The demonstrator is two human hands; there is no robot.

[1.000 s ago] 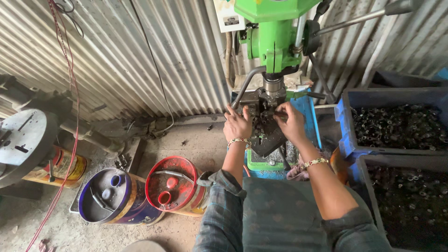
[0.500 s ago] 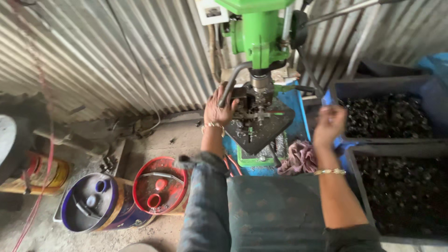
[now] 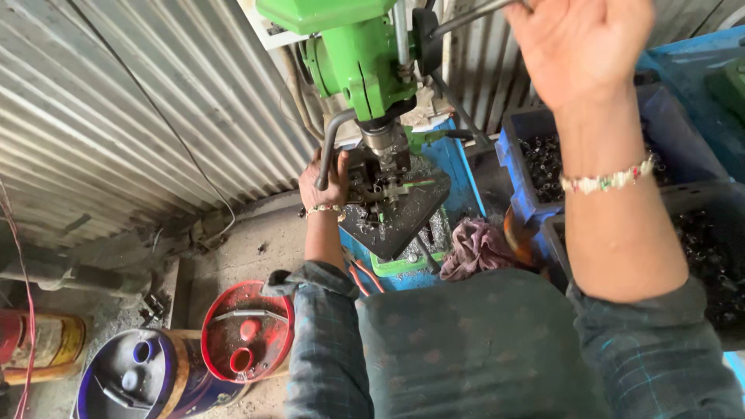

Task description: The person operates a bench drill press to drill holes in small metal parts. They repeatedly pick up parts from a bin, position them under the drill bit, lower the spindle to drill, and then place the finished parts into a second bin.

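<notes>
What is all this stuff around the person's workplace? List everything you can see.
drill press: one, green, top centre, against the wall
work table: one, dark, under the drill chuck, small metal parts on it
feed lever: one, grey metal, top, by the right hand
crates: two, blue, right side, full of small dark metal parts
rag: one, dull pink, beside the crates
cans: two, one with a red lid, one blue, on the floor at lower left
corrugated sheet wall: grey, left and behind
left hand: at the work table's left edge, bracelet on wrist
right hand: raised at the feed lever, fingers spread, bracelet on wrist
</notes>
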